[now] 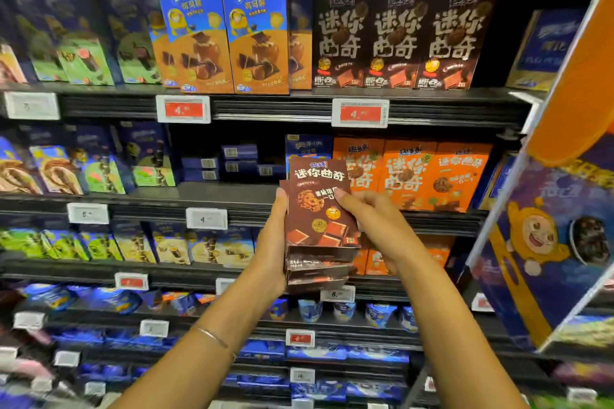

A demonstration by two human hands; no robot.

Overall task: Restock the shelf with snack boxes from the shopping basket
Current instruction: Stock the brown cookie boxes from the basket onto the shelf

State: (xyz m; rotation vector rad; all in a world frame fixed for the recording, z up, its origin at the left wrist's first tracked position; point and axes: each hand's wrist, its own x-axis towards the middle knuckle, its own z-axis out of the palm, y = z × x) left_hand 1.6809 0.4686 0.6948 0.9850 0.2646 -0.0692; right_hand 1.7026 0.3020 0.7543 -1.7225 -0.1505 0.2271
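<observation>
Brown cardboard snack boxes [319,209] with white lettering and a cookie picture are stacked face to back and held upright in the air at the middle of our view, in front of the second dark shelf board [206,192] from the top. Our left grip [270,242] wraps the stack from its 9 o'clock side, thumb lying up along the left edge and palm under the lower boxes. Our right grip [368,212] comes in from 3 o'clock and pinches the right edge of the frontmost box, thumb on its printed face and fingers curled behind. A thin metal bracelet [216,339] circles the left wrist at 7 o'clock of the stack. At 3 o'clock of the stack, a row of orange snack boxes [432,176] stands on the same shelf board, and at 9 o'clock the board shows bare in front of small blue boxes [239,156] set further back. On the top shelf, at 1 o'clock, we see three dark brown boxes [395,40] with large white characters, and at 11 o'clock two blue-and-orange boxes [226,36]. Red price tags [183,108] hang on the rail beneath them. A blue cardboard display [545,242] with a yellow cartoon figure leans in at 4 o'clock.
</observation>
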